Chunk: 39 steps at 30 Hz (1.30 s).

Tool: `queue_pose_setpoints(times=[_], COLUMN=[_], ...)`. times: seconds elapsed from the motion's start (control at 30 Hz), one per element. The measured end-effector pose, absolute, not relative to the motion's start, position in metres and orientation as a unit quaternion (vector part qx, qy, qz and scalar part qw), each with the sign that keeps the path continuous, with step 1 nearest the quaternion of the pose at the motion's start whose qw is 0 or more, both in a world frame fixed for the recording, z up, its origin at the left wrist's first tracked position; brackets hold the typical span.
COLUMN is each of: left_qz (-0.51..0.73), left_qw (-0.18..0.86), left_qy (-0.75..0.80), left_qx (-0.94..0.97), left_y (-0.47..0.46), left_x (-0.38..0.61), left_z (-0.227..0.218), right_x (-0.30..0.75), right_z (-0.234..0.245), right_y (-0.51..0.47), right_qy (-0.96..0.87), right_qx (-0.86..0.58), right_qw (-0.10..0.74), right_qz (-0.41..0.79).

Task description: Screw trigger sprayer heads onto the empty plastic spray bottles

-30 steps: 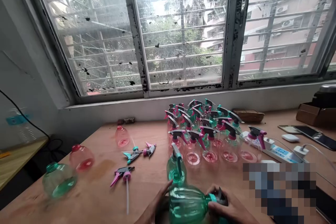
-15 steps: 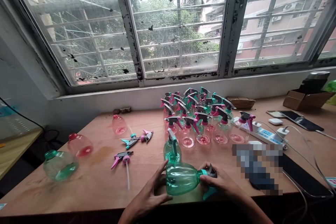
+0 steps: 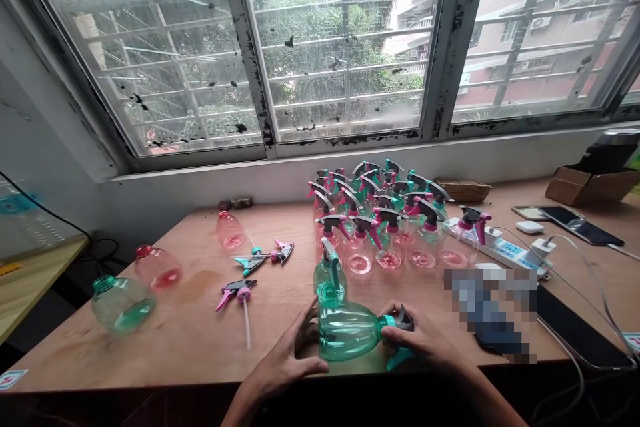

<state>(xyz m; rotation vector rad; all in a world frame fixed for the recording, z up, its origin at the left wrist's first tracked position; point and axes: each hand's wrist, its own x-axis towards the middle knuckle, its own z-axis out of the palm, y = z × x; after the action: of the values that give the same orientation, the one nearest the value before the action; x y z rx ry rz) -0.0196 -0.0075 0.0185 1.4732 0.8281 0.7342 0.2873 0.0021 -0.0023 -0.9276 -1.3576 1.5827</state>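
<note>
A green spray bottle (image 3: 347, 332) lies sideways between my hands near the table's front edge. My right hand (image 3: 413, 333) is closed around its neck and black-and-teal spray head. At the other end, my left hand (image 3: 295, 347) cups the base, thumb below and fingers above. Just behind stands another green spray bottle (image 3: 329, 277) with its head on. To the left lie a pink-and-black spray head (image 3: 237, 293) with its tube, a teal one (image 3: 253, 259) and another pink one (image 3: 283, 252). Headless are a green bottle (image 3: 125, 307) and two pink bottles (image 3: 160, 267).
Several pink and green spray bottles (image 3: 380, 227) stand close together at the back centre. On the right are a power strip (image 3: 500, 250) with cables, phones (image 3: 583, 225), a cardboard box (image 3: 590, 187) and a blurred-out object (image 3: 490, 317). A window runs along the back wall.
The view has shifted slightly. My hands and the green bottle between them keep nearly the same position, the bottle still sideways.
</note>
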Motion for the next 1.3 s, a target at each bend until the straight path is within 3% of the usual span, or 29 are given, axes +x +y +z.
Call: queue_pose_setpoints(times=[1.3], left_qz=[0.311], left_qw=[0.580], left_qy=[0.365], left_qx=[0.658], left_y=[-0.007], left_x=[-0.023], left_z=[0.014], right_x=[0.287], right_z=[-0.011], right_y=[0.006], right_qy=[-0.548], right_qx=[-0.345], right_qw=[0.419], right_qz=[0.637])
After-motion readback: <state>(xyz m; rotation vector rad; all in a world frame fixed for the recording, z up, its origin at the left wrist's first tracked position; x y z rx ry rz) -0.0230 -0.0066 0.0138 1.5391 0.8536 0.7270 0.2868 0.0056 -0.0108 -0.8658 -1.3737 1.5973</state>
